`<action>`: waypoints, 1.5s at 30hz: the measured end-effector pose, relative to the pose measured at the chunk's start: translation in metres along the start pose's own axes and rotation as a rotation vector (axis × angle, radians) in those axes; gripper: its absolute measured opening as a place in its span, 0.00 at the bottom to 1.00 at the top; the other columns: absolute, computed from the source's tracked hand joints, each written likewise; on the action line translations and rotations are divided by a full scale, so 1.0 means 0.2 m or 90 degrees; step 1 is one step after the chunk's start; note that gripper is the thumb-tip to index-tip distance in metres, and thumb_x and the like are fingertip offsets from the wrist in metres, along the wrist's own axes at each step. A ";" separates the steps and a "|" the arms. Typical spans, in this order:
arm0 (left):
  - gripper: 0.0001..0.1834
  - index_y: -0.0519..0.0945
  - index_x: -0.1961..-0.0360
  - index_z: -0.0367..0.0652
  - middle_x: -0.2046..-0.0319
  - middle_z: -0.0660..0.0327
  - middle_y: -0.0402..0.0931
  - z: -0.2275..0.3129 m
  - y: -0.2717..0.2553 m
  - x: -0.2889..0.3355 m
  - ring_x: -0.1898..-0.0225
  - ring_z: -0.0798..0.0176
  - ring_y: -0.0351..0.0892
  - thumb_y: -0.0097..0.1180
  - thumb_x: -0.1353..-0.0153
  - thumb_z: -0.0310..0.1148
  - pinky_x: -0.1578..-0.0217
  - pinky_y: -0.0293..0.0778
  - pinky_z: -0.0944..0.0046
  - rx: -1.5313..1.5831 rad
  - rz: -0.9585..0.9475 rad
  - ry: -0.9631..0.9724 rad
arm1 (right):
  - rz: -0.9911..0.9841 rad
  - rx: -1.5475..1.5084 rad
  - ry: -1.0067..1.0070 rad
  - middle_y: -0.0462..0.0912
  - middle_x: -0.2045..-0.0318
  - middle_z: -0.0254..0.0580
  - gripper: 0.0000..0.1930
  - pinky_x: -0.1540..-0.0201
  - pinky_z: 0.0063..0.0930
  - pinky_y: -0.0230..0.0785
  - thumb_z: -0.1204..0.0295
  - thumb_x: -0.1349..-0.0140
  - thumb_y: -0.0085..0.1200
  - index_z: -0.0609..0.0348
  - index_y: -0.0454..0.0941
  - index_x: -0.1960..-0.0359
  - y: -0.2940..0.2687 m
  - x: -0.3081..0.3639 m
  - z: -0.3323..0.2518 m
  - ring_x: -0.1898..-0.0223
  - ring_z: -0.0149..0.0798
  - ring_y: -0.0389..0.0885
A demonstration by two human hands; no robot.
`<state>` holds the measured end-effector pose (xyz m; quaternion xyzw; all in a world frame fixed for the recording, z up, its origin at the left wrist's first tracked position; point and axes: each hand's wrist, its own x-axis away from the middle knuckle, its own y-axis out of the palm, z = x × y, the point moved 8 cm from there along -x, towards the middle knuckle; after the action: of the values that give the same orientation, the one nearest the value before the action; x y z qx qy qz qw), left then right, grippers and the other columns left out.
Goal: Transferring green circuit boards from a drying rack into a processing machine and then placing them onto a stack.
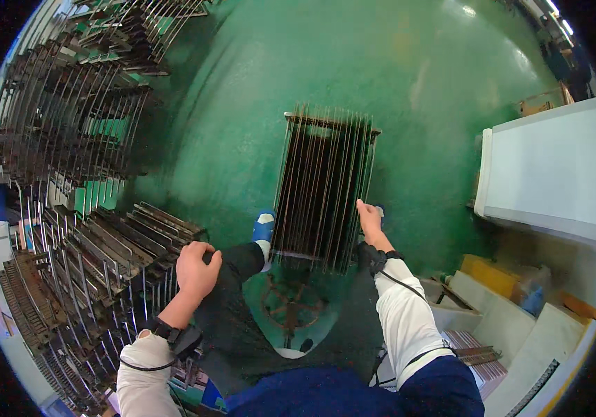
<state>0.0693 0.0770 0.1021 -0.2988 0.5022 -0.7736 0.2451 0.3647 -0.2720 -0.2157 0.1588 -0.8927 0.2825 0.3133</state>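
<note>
A dark metal rack [314, 184] strung with many thin, long rods stands in front of me, between my feet. My right hand [371, 221] is at its right side, close to the outermost rods. Its fingers are pressed together, and whether a rod is between them is too small to tell. Above my left thigh is my left hand [197, 272], with its fingers curled inward. Their inner side is hidden, so I cannot see what they hold, if anything. Several similar metal racks [113, 254] stand packed together just left of that hand.
More stacked racks [68, 111] with upright rods fill the far left. A round spoked metal base [291, 306] sits on the green floor [409, 62] between my legs. To the right stand a large white cabinet [548, 167], a yellow box [489, 274] and pale panels [496, 306].
</note>
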 end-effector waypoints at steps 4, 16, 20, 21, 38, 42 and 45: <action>0.09 0.80 0.72 0.41 0.69 0.57 0.77 0.07 0.00 -0.04 0.61 0.49 0.75 0.62 0.49 0.36 0.58 0.72 0.52 -0.003 -0.016 0.005 | 0.010 -0.037 0.026 0.81 0.63 0.39 0.28 0.52 0.36 0.66 0.47 0.35 0.52 0.65 0.79 0.54 -0.01 0.00 0.06 0.57 0.36 0.77; 0.09 0.81 0.72 0.42 0.69 0.56 0.78 0.13 0.03 -0.06 0.62 0.49 0.76 0.63 0.50 0.36 0.60 0.72 0.52 -0.019 -0.005 0.058 | 0.130 0.342 -0.182 0.82 0.62 0.61 0.19 0.57 0.54 0.70 0.63 0.31 0.41 0.59 0.70 0.44 -0.05 0.10 -0.22 0.59 0.64 0.80; 0.09 0.81 0.72 0.43 0.69 0.55 0.78 0.14 0.04 -0.07 0.62 0.47 0.77 0.64 0.50 0.37 0.60 0.72 0.52 -0.012 -0.014 0.054 | 0.099 0.297 -0.205 0.82 0.62 0.62 0.20 0.56 0.55 0.70 0.61 0.34 0.46 0.61 0.73 0.48 -0.05 0.01 -0.19 0.59 0.64 0.79; 0.09 0.81 0.73 0.43 0.69 0.55 0.78 0.13 0.05 -0.08 0.62 0.47 0.76 0.64 0.50 0.37 0.59 0.72 0.51 -0.016 -0.026 0.053 | 0.094 0.286 -0.220 0.81 0.62 0.63 0.19 0.56 0.55 0.69 0.60 0.35 0.47 0.62 0.74 0.50 -0.06 -0.04 -0.15 0.59 0.64 0.79; 0.13 0.82 0.72 0.42 0.68 0.57 0.79 0.19 0.07 -0.09 0.60 0.50 0.77 0.61 0.48 0.42 0.58 0.74 0.51 -0.051 -0.051 0.037 | -0.009 0.392 -0.143 0.81 0.61 0.65 0.15 0.56 0.50 0.74 0.68 0.40 0.50 0.70 0.78 0.59 0.00 -0.14 -0.14 0.58 0.62 0.80; 0.15 0.82 0.71 0.42 0.68 0.56 0.78 0.19 0.08 -0.10 0.60 0.49 0.76 0.60 0.48 0.44 0.58 0.74 0.51 -0.050 -0.055 0.044 | 0.010 0.387 -0.147 0.81 0.64 0.68 0.17 0.55 0.52 0.71 0.68 0.44 0.50 0.69 0.79 0.58 -0.10 0.02 -0.30 0.58 0.65 0.79; 0.16 0.83 0.71 0.42 0.68 0.55 0.78 0.21 0.06 -0.10 0.60 0.49 0.76 0.60 0.48 0.45 0.58 0.74 0.50 -0.064 -0.059 0.048 | 0.007 0.400 -0.236 0.82 0.65 0.64 0.17 0.56 0.52 0.73 0.66 0.42 0.48 0.69 0.79 0.62 -0.18 0.10 -0.37 0.60 0.65 0.80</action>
<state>0.1145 0.0590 0.0999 -0.3045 0.5351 -0.7684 0.1746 0.4007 -0.2575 -0.1392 0.2911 -0.8048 0.5110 0.0803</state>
